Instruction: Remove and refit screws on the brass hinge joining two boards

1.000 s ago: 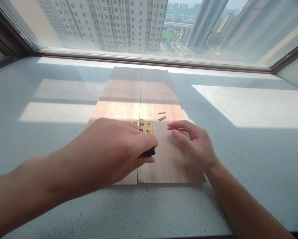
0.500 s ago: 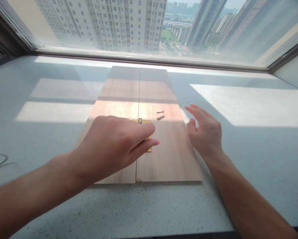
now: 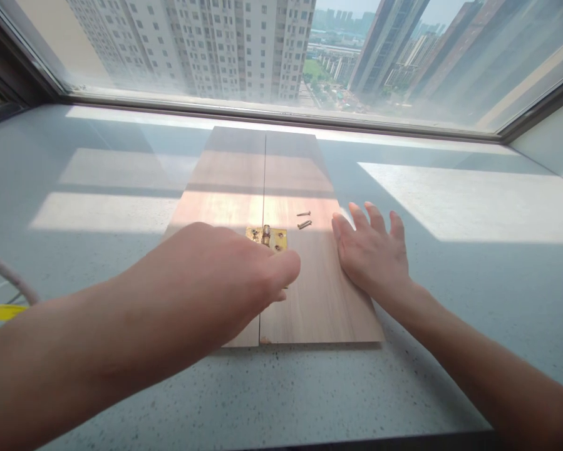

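Note:
Two pale wooden boards, a left board (image 3: 215, 203) and a right board (image 3: 319, 288), lie side by side with a narrow seam between them. A brass hinge (image 3: 280, 238) spans the seam, its lower part covered by my left hand (image 3: 234, 269). That hand is closed in a pinch above the hinge; whatever its fingertips hold is hidden. Several small screws (image 3: 304, 223) rest on the right board, just beyond the hinge. With fingers spread, my right hand (image 3: 374, 254) is at the right board's outer edge, seemingly touching it.
The boards lie on a speckled pale sill (image 3: 309, 401), whose front edge runs along the bottom. Behind them is a window frame (image 3: 281, 119) with tall buildings outside. At the left, a pale cable (image 3: 13, 272) curves beside a yellow strip (image 3: 2, 312).
My right hand has moved left to the board's edge and spread its fingers. My left hand has turned and shifted slightly nearer, uncovering the hinge's upper part. More cable shows at the left.

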`<state>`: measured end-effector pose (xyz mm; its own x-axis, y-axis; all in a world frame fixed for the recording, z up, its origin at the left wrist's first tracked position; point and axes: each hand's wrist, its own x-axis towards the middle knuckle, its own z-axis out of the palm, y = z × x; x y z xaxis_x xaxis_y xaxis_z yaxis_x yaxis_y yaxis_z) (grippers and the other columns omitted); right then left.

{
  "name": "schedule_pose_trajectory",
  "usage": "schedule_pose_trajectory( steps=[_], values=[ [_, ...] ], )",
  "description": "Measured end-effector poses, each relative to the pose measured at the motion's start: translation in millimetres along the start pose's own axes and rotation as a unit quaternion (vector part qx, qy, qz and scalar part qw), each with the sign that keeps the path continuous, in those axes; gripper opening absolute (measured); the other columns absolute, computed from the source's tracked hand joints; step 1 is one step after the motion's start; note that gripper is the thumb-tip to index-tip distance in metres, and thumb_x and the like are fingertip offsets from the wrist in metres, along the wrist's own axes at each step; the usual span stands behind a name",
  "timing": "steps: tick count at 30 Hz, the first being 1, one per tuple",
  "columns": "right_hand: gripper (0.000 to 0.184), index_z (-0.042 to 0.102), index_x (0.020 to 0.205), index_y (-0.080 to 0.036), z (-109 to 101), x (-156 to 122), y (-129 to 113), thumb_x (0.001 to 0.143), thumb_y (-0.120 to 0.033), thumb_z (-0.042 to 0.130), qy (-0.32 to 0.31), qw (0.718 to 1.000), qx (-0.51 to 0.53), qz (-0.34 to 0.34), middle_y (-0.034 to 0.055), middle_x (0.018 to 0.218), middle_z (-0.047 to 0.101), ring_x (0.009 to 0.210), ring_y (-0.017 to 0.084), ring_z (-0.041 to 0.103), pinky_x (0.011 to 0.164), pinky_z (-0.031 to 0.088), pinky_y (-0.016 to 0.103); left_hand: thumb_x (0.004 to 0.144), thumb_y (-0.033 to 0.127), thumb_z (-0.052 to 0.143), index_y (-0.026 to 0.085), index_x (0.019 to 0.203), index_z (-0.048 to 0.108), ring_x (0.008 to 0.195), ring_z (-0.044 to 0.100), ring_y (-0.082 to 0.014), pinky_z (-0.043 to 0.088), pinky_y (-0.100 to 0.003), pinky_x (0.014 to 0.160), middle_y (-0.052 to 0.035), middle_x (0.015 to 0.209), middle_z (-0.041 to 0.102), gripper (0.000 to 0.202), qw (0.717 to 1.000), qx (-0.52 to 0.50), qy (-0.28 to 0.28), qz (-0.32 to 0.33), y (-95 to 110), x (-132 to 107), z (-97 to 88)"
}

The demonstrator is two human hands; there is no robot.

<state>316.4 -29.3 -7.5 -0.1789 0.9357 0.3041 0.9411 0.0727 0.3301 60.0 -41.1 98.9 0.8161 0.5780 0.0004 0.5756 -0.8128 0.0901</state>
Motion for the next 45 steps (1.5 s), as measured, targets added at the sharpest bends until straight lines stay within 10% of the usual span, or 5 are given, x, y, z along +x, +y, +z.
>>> schedule_pose_trajectory(
  steps=[21,31,45],
  values=[
    [0.024,0.064,0.101,-0.020,5.4,-7.5,-0.3,0.090,-0.030,0.046,0.058,0.978,0.162,0.114,0.0093,0.112,0.066,0.104,0.030,0.054,0.087,0.037,0.044,0.080,0.054,0.060,0.020,0.040,0.036,0.034,0.012,-0.0083,0.011,-0.027,0.039,0.0033,0.037,0.025,0.058,0.990,0.090,0.062,-0.086,-1.0,20.5,-5.3],
    [0.027,0.063,0.106,-0.020,12.7,-5.9,5.2,0.087,-0.032,0.048,0.039,0.967,0.216,0.131,0.0089,0.112,0.067,0.105,0.031,0.053,0.084,0.039,0.044,0.086,0.019,0.054,0.022,0.079,0.049,0.048,0.047,-0.0124,0.025,-0.026,0.046,0.0028,0.064,0.056,0.009,0.998,-0.035,-0.029,0.045,-5.2,2.3,-3.5],
    [0.028,0.064,0.106,-0.020,14.3,-6.2,6.2,0.087,-0.034,0.049,0.035,0.962,0.234,0.135,0.0098,0.113,0.067,0.104,0.033,0.053,0.084,0.042,0.047,0.087,0.045,0.054,0.020,0.049,0.038,0.038,0.021,-0.0102,0.007,-0.029,0.046,0.0019,0.040,0.032,0.048,0.985,0.138,0.105,0.022,6.3,13.4,-4.2]
  ],
)
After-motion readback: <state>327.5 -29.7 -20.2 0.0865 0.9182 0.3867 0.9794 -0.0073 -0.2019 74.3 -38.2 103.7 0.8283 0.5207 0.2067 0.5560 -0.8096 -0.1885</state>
